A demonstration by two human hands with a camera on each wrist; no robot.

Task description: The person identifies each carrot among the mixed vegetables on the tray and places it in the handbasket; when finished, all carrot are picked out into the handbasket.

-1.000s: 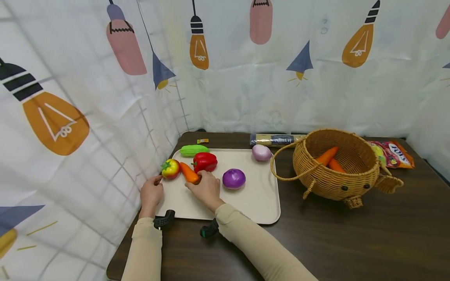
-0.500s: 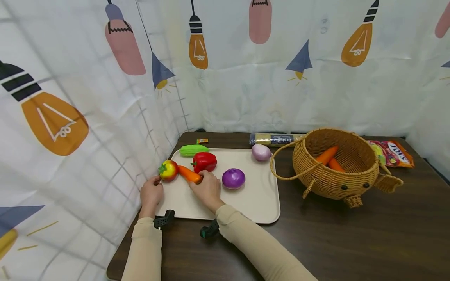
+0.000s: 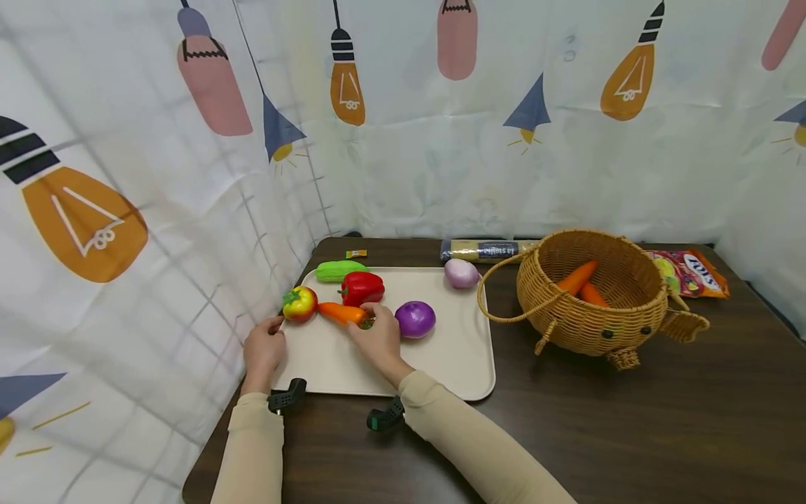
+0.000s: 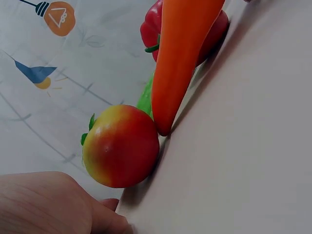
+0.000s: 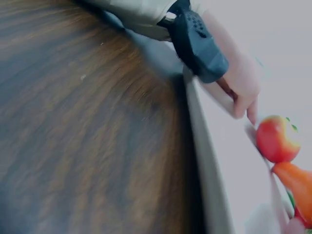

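Observation:
My right hand [image 3: 380,339] pinches an orange carrot [image 3: 341,313] at its stem end, over the cream tray [image 3: 434,371]. The carrot's tip points left, close to a red and yellow tomato [image 3: 299,304]. My left hand [image 3: 262,352] holds the tray's left rim just below the tomato; in the left wrist view its thumb lies over the edge beside the tomato [image 4: 122,146]. Behind the carrot sits a red bell pepper [image 3: 362,288], with a green cucumber-like vegetable [image 3: 341,270] at the back left. A purple onion [image 3: 415,320] lies right of my right hand, and a pale lilac onion [image 3: 461,274] farther back.
A wicker basket [image 3: 569,332] with an animal face, holding orange carrots [image 3: 578,278], stands right of the tray. Behind are a long packet [image 3: 485,250], a small wrapped sweet [image 3: 356,253] and a colourful snack bag [image 3: 689,273]. Patterned curtains border the dark table [image 3: 567,420].
My right hand has shifted right and swung the carrot's stem end round, so it lies more sideways, showing its green top. My left hand stays at the rim. The head view has turned slightly.

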